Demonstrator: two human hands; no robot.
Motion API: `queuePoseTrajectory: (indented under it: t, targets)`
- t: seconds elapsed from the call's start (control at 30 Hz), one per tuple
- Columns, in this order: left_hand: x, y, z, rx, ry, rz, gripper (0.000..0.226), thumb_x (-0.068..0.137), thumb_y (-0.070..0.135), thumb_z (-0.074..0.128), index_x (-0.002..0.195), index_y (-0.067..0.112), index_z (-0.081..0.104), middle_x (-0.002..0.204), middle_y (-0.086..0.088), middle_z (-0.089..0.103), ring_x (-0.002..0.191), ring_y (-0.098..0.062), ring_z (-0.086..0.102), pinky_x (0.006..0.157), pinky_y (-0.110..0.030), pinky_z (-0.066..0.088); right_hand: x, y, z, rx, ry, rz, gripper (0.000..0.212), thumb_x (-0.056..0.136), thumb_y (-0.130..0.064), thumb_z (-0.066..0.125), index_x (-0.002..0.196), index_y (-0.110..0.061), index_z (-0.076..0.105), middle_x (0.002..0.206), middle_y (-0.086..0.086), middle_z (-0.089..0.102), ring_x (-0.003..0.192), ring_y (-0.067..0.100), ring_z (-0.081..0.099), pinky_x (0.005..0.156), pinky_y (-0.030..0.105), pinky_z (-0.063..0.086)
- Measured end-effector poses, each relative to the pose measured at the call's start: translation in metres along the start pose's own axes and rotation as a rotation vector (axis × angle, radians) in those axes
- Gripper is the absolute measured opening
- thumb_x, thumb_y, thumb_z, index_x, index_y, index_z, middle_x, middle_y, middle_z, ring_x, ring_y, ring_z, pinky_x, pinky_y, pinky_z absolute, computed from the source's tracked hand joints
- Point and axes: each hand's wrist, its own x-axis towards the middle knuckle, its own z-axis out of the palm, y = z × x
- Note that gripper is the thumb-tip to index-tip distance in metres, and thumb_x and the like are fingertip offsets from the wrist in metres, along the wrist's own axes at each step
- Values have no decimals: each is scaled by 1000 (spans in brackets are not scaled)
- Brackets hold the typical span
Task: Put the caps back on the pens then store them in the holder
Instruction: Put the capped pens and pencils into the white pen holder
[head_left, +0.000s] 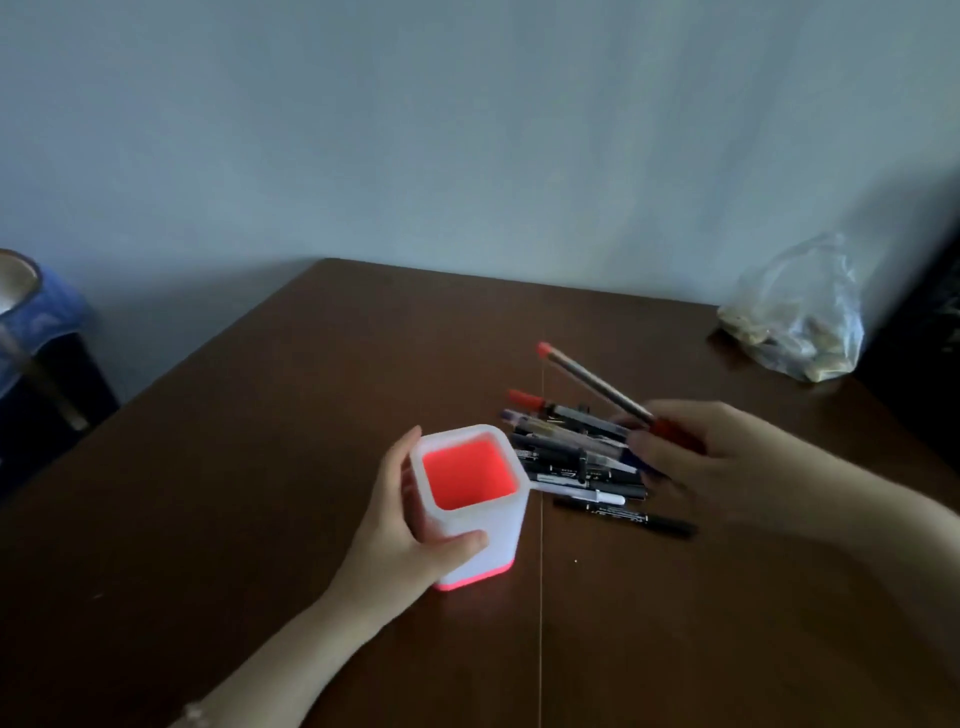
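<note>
Now the right grip (727, 457), pinching a pen (597, 384), should lower it upright into the holder (501, 530) that the left grip (410, 525) clasps.

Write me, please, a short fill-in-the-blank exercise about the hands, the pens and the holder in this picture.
1. The left hand grips the holder, whose outer walls are ____.
2. The inside of the holder is coloured ____.
3. The right hand holds a single grey pen, while the other pens lie in a pile on the table to the holder's ____.

Missing words: white; red; right.
</note>
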Motion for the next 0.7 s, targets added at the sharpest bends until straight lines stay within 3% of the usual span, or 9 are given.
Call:
queuePoseTrajectory:
  t: [0.1, 0.2, 0.27, 0.33, 0.4, 0.5, 0.6, 0.7]
  targets:
    - [2, -7, 17, -88, -37, 43, 93, 48, 45, 81, 126, 44, 30, 123, 18, 46, 110, 5, 50, 79, -11, 48, 22, -26, -2, -389, -143, -73, 32, 92, -48, 37, 79, -26, 55, 68, -6, 58, 60, 9, 52, 57, 23, 40]
    - [1, -11, 27, -125, -6, 98, 94, 50, 60, 78, 128, 40, 30, 121, 31, 45, 116, 3, 47, 83, -12, 46, 46, -37, 12, -672, -247, -71, 44, 93, -49, 34, 93, -15, 61, 83, 4, 62, 74, 18, 55, 67, 31, 42]
    - [2, -12, 29, -135, 1, 121, 93, 51, 64, 75, 128, 36, 31, 116, 36, 46, 116, 4, 47, 81, -10, 46, 57, -43, 21, -754, -266, -113, 39, 93, -43, 41, 90, -13, 65, 75, 2, 60, 70, 19, 56, 64, 31, 43]
    - [3, -14, 28, -131, 2, 134, 91, 52, 64, 75, 128, 39, 30, 116, 36, 46, 117, 3, 46, 82, -11, 46, 65, -50, 24, -745, -218, -178, 34, 91, -40, 47, 89, -14, 68, 72, -2, 60, 70, 17, 56, 59, 28, 42]
    - [4, -16, 28, -119, 0, 141, 90, 53, 64, 75, 128, 45, 29, 119, 35, 44, 118, 3, 45, 85, -13, 46, 67, -55, 20, -610, -130, -192, 33, 89, -45, 50, 96, -17, 66, 80, -6, 60, 75, 14, 55, 64, 27, 43]
    - [3, -20, 29, -120, -6, 155, 89, 53, 64, 75, 128, 44, 29, 120, 35, 44, 119, 4, 45, 85, -10, 44, 61, -42, 2, -359, 38, -116, 31, 88, -47, 49, 103, -24, 63, 91, -10, 61, 75, 7, 57, 76, 29, 48]
    - [6, -21, 29, -103, -15, 148, 91, 52, 67, 73, 128, 49, 26, 123, 33, 42, 119, 3, 44, 87, -13, 46, 48, 9, -1, -298, 251, 20, 23, 90, -35, 50, 102, -23, 65, 98, -4, 67, 81, 13, 60, 79, 29, 49]
    - [7, -20, 29, -65, -12, 153, 92, 52, 70, 70, 128, 47, 24, 118, 42, 39, 118, 8, 42, 84, -9, 45, 34, 62, 31, -365, 129, 170, 25, 90, -34, 51, 109, -22, 61, 114, 0, 61, 95, 13, 57, 89, 32, 49]
